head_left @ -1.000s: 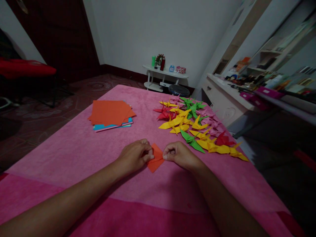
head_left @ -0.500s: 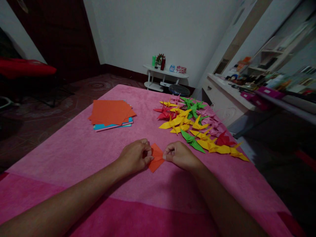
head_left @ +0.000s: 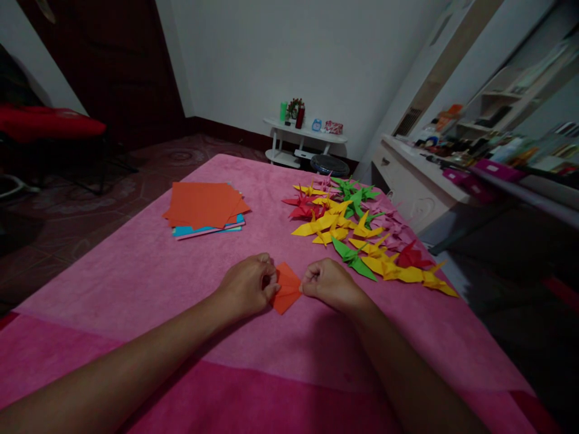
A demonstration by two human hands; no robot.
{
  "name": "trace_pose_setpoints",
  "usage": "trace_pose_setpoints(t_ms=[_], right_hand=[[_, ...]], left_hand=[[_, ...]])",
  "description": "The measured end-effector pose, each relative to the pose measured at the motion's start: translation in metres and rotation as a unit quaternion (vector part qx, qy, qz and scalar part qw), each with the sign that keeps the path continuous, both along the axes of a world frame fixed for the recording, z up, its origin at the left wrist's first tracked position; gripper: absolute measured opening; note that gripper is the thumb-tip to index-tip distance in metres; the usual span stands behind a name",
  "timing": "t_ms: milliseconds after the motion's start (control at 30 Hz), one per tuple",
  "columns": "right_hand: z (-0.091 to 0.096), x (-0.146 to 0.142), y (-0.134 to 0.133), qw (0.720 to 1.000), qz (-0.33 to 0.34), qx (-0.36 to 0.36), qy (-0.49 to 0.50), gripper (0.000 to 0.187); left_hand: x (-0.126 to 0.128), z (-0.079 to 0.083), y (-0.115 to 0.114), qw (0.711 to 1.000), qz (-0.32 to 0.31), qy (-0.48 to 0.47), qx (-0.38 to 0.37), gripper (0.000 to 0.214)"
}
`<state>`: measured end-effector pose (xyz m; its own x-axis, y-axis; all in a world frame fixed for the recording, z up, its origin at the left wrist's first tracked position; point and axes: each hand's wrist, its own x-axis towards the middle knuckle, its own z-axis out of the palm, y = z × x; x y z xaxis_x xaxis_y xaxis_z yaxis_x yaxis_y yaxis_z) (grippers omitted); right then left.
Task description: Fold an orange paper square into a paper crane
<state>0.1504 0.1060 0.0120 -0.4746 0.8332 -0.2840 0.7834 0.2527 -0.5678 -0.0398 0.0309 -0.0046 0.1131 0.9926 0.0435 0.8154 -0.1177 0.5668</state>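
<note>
A small folded orange paper [head_left: 286, 289] lies on the pink cloth [head_left: 149, 277] between my hands. My left hand [head_left: 246, 286] has its fingers curled and pinches the paper's left side. My right hand [head_left: 330, 283] is closed too, its fingertips pinching the paper's right corner. Both forearms reach in from the bottom of the view. A stack of flat paper sheets [head_left: 204, 208], orange on top with blue and pink beneath, sits at the far left of the cloth. A spread of folded paper cranes [head_left: 357, 232] in yellow, green, red and pink lies to the right.
The pink cloth covers a raised surface whose right edge drops off near the cranes. A white dresser [head_left: 407, 181] crowded with bottles stands at the right. A low white shelf [head_left: 305, 141] is against the far wall. A red-cushioned seat [head_left: 49, 126] is at the far left.
Both hands stay on the orange paper. My left fingers have shifted slightly over its left side; the paper's fold looks a little tighter. Nothing else has moved.
</note>
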Motion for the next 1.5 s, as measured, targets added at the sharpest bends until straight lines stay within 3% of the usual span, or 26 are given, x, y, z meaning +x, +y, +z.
trace_pose_setpoints(t_ms=[200, 533, 967, 1100, 1233, 1367, 1433, 1500], right_hand=[[-0.006, 0.004, 0.001, 0.998, -0.010, 0.016, 0.051, 0.007], [-0.004, 0.005, -0.002, 0.999, 0.004, -0.007, 0.048, 0.007], [0.002, 0.006, -0.003, 0.998, 0.021, -0.018, 0.063, 0.005], [0.002, 0.009, -0.004, 0.994, 0.026, -0.076, 0.076, 0.011], [0.003, 0.004, -0.004, 0.972, 0.007, -0.142, 0.189, 0.014], [0.002, -0.008, -0.009, 0.937, -0.075, -0.117, 0.320, 0.020], [-0.002, -0.015, -0.015, 0.921, -0.106, -0.101, 0.360, 0.024], [-0.006, -0.023, -0.024, 0.910, -0.127, -0.088, 0.386, 0.025]], left_hand=[[-0.006, -0.004, 0.002, 1.000, 0.001, -0.016, 0.014, 0.016], [-0.018, -0.018, 0.007, 0.990, -0.021, -0.133, 0.027, 0.006], [-0.023, -0.021, 0.008, 0.977, -0.023, -0.208, 0.039, 0.043], [-0.024, -0.024, 0.009, 0.965, -0.033, -0.259, 0.024, 0.048], [-0.022, -0.016, 0.012, 0.917, 0.035, -0.398, 0.027, 0.061], [-0.014, -0.005, 0.011, 0.818, 0.161, -0.551, 0.024, 0.071], [-0.008, -0.001, 0.007, 0.776, 0.169, -0.608, 0.002, 0.068], [-0.001, 0.000, 0.002, 0.752, 0.118, -0.647, -0.039, 0.052]])
